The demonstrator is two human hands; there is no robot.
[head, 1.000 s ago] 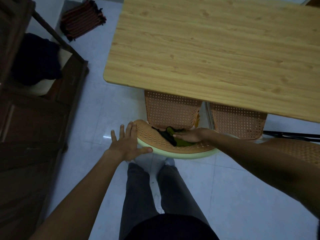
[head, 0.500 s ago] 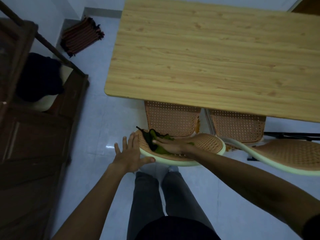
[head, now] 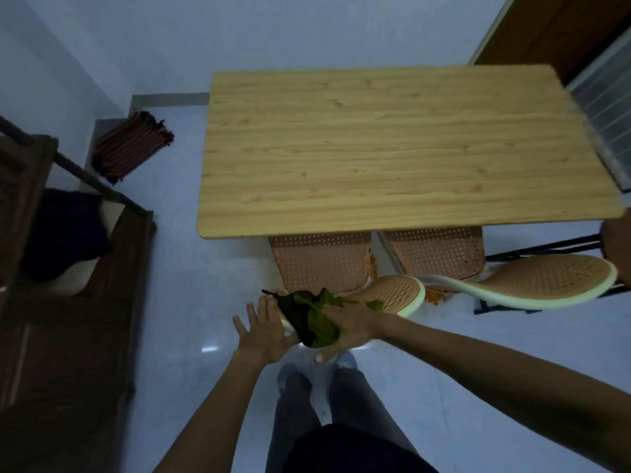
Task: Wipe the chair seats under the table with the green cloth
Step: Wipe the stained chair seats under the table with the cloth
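Below the desk (head: 392,148) edge, my right hand (head: 351,326) clamps the bunched green cloth (head: 312,319) on the chair back (head: 396,291); my left hand (head: 261,331), fingers spread, steadies beside it.

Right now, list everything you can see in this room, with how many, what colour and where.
Table: one, light wood top, centre of the room.
Chairs: two, orange perforated seats and backs with pale green rims, tucked under the table's near edge; left chair, right chair.
Green cloth: one, dark green, bunched on the left chair's backrest rim.
Striped cloth: one, dark red-brown, on the floor by the far-left wall.
Wooden furniture: dark brown, left edge.
Dark bundle: one, on that furniture.
Door: brown, top right.
Left hand: open, at the backrest's end.
Right hand: pressing the cloth.
Legs: dark trousers, bottom centre.
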